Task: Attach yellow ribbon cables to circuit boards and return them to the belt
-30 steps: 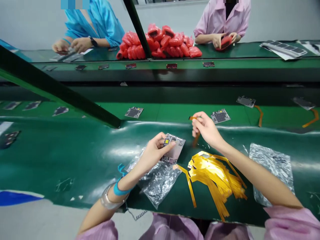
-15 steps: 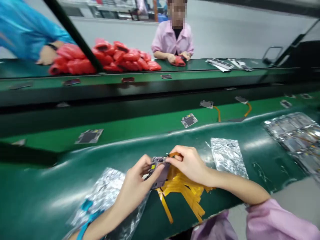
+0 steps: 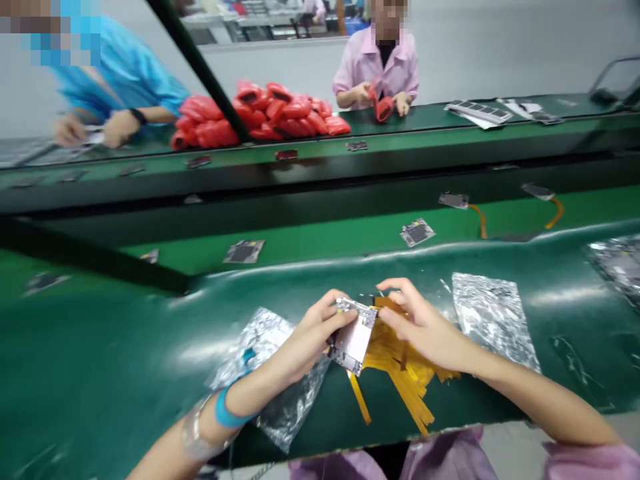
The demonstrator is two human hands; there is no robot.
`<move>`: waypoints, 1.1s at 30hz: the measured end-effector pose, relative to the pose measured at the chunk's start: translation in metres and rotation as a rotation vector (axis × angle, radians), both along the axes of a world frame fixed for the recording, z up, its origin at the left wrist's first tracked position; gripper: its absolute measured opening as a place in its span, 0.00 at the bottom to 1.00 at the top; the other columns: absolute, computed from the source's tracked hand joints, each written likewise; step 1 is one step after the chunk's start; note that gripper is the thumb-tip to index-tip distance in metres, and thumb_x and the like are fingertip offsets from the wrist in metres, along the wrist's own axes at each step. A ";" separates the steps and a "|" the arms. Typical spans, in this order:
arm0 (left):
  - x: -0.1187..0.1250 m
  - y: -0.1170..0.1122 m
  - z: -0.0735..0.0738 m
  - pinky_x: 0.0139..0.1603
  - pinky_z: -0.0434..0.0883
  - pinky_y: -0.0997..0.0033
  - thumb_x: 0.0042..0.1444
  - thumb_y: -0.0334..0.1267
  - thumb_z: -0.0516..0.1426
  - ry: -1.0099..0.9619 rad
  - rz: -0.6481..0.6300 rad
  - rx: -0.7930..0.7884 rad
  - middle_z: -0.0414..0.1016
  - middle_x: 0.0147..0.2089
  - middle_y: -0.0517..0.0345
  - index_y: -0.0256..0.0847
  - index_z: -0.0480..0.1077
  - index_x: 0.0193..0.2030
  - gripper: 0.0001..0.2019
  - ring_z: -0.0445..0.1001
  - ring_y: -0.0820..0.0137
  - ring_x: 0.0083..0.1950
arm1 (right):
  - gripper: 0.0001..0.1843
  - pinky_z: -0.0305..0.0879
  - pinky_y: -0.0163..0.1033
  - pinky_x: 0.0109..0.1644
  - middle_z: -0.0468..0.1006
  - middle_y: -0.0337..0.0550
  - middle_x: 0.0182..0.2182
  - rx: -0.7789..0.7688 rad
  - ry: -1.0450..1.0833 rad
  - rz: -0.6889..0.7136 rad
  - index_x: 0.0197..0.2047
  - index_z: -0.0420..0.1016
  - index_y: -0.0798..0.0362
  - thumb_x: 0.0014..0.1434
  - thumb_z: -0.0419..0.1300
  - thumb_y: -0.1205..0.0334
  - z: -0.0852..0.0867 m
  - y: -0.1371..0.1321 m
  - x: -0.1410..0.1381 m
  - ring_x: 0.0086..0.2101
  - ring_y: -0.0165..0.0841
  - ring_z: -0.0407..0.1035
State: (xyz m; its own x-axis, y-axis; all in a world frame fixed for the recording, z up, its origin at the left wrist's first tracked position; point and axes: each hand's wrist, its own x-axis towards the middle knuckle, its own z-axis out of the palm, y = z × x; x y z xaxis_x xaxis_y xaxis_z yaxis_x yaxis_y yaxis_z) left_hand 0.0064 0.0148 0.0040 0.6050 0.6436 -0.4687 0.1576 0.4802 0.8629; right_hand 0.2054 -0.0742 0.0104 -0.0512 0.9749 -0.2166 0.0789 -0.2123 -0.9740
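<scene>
My left hand grips a small circuit board, tilted up above the dark green mat. Fingers of my right hand pinch an orange flex strip right against the board's upper right edge. Under both hands lies a loose pile of yellow-orange flex strips. A crinkled silver bag lies beneath my left wrist, which wears a blue strap.
Another silver bag lies right of my hands, more at the far right edge. Boards ride the green conveyor, some with orange strips. Across it, a person in pink and one in blue handle items beside red pouches.
My right hand brought the orange strip down from the conveyor edge to the board in my left hand. The view swung right, then partly back. The board is now turned showing its pale face.
</scene>
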 end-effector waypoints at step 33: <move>-0.007 -0.020 0.005 0.41 0.67 0.71 0.57 0.41 0.63 0.017 -0.288 0.295 0.74 0.40 0.59 0.42 0.71 0.42 0.09 0.71 0.69 0.41 | 0.20 0.81 0.35 0.36 0.84 0.44 0.32 -0.454 0.049 0.314 0.34 0.71 0.51 0.63 0.65 0.42 0.003 -0.010 0.012 0.38 0.39 0.83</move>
